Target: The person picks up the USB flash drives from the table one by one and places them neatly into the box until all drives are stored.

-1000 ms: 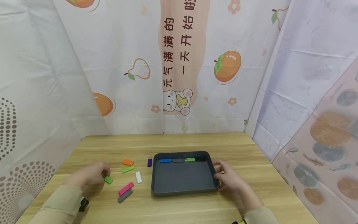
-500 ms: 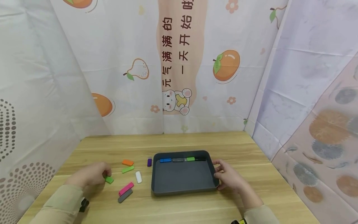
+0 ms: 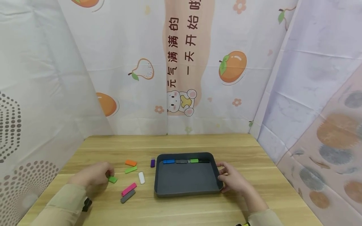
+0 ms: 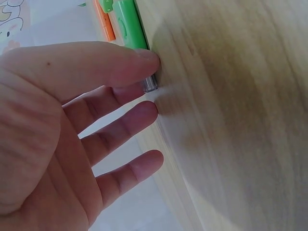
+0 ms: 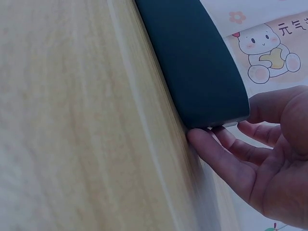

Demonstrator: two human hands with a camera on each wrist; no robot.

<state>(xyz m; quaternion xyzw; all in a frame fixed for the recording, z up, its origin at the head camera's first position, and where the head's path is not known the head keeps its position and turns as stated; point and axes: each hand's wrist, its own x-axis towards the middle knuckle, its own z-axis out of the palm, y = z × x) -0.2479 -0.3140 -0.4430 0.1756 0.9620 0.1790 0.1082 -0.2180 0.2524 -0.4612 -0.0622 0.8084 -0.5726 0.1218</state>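
At the left of the table, my left hand (image 3: 94, 174) pinches a green USB flash drive (image 3: 112, 179) between thumb and index finger. In the left wrist view the drive's green body (image 4: 131, 21) extends past the thumb, with a shiny connector end showing beneath it; the other fingers are spread apart. My right hand (image 3: 233, 179) grips the right wall of a dark grey tray (image 3: 189, 193), thumb at the rim and fingers against the outside in the right wrist view. Blue (image 3: 168, 162), grey (image 3: 181, 161), green (image 3: 194, 161) and black (image 3: 204, 160) drives line the tray's far wall.
Between left hand and tray lie loose drives: orange (image 3: 131, 163), light green (image 3: 131, 169), purple (image 3: 152, 163), white (image 3: 141, 178), pink (image 3: 129, 189) and dark grey (image 3: 128, 196). Patterned curtains (image 3: 135, 103) hang behind and beside the wooden table (image 3: 181, 213).
The head view has shifted slightly. Both hands, the drives and the tray keep nearly the same places on the table.
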